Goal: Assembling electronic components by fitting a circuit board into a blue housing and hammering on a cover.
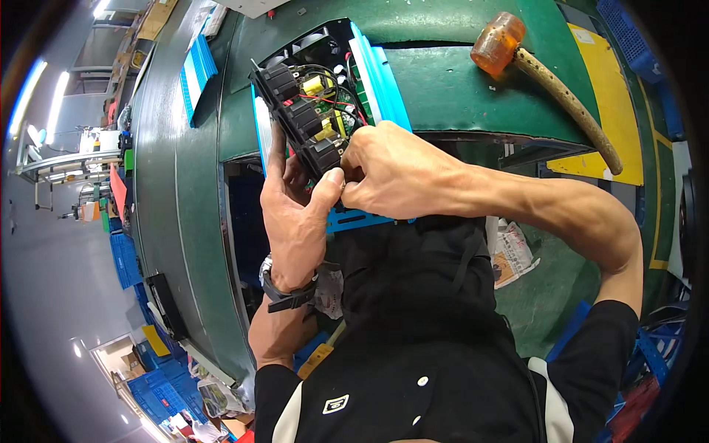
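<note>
An opened electronic unit with a bright blue metal housing point(385, 88) lies at the edge of the green bench, close to my body. Inside it show a circuit board, yellow-wrapped parts, and red and black wires. Along its left side stands a black panel with socket blocks point(301, 118), tilted away from the housing. My left hand point(292, 214) wraps round the panel's near end, thumb on top and fingers behind it. Against that same end, my right hand point(388, 170) is closed with fingertips pinched together near my left thumb; what they hold is hidden.
A mallet with an amber head point(498, 44) and wooden handle lies to the right, its handle reaching over a yellow board point(605, 96). A loose blue finned metal piece point(197, 77) rests at the left on the green bench point(196, 184). Blue crates stand further left.
</note>
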A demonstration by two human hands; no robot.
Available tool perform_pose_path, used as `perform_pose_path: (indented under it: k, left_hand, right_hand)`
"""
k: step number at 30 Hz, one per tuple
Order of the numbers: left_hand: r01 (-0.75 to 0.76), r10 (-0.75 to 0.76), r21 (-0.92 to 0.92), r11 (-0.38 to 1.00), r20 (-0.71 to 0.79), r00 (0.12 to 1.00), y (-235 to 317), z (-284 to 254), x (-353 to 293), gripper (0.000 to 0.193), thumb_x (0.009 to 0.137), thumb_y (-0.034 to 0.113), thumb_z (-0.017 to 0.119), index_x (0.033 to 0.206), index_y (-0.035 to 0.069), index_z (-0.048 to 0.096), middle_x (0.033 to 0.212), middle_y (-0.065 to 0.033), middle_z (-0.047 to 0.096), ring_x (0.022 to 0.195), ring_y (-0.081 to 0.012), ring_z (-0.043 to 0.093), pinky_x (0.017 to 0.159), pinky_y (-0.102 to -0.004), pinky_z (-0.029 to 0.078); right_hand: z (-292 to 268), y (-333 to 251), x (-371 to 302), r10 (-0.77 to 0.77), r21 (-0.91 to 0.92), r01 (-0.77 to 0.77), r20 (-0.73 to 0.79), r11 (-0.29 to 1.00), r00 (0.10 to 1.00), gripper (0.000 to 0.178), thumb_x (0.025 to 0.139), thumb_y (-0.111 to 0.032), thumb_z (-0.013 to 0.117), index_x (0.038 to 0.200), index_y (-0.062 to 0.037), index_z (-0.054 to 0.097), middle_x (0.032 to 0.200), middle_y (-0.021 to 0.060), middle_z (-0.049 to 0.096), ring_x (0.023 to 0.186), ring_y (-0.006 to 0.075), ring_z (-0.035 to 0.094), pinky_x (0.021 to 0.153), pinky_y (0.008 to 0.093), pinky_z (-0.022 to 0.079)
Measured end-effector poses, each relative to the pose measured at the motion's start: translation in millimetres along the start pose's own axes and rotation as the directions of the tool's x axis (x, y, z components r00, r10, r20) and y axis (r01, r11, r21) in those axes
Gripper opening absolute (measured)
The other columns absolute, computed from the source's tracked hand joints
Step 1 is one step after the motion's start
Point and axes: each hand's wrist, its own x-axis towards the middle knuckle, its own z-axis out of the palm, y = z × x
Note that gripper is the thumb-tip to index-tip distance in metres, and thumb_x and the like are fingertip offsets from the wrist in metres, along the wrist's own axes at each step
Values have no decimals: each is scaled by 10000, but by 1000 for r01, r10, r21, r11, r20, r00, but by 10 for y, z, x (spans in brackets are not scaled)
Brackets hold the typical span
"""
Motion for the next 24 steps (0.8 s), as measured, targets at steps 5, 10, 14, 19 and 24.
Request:
perform_pose_path:
  k: [5, 10, 14, 19, 24]
  left_hand:
    - [58, -59, -42, 997, -8, 998, 7, -47, 1, 907, 887, 59, 713, 1613, -24, 174, 1317, -192, 590, 1158, -220, 627, 984, -356, 522]
    - [79, -78, -123, 989, 12, 997, -15, -81, 42, 874, 889, 85, 729, 1596, -33, 229, 1299, -185, 600, 1143, -213, 633, 965, -346, 528]
    - [98, -96, -155, 983, 21, 995, -34, -93, 70, 819, 888, 76, 726, 1567, -54, 286, 1294, -180, 601, 1128, -205, 634, 968, -336, 526]
    - [114, -116, -168, 979, -3, 993, -26, -78, 42, 813, 897, 50, 703, 1573, -61, 265, 1303, -181, 592, 1129, -198, 629, 974, -337, 525]
    - [83, -90, -152, 985, -38, 995, -70, -34, 28, 820, 911, 37, 684, 1585, -59, 229, 1315, -181, 579, 1126, -200, 628, 979, -342, 523]
  right_hand:
    - [-80, -34, 45, 19, 37, -21, 59, 999, 998, 276, 766, -162, 650, 727, 111, 640, 533, 194, 497, 485, 221, 510, 498, 395, 432]
    - [-162, 112, 105, 36, 114, -63, 225, 991, 974, 298, 811, -199, 655, 816, 93, 715, 562, 89, 531, 534, 147, 500, 512, 363, 413]
    - [-184, 129, 92, 51, 178, -109, 302, 978, 952, 283, 834, -189, 650, 849, 77, 743, 579, 56, 551, 526, 131, 484, 495, 338, 398]
    - [-173, 69, 66, 46, 249, -112, 256, 962, 966, 228, 808, -110, 624, 724, 90, 691, 548, 78, 530, 464, 152, 522, 429, 328, 401]
    - [-160, 78, 69, 78, 252, -143, 249, 957, 965, 223, 792, -105, 622, 693, 86, 680, 530, 74, 522, 454, 149, 506, 421, 328, 392]
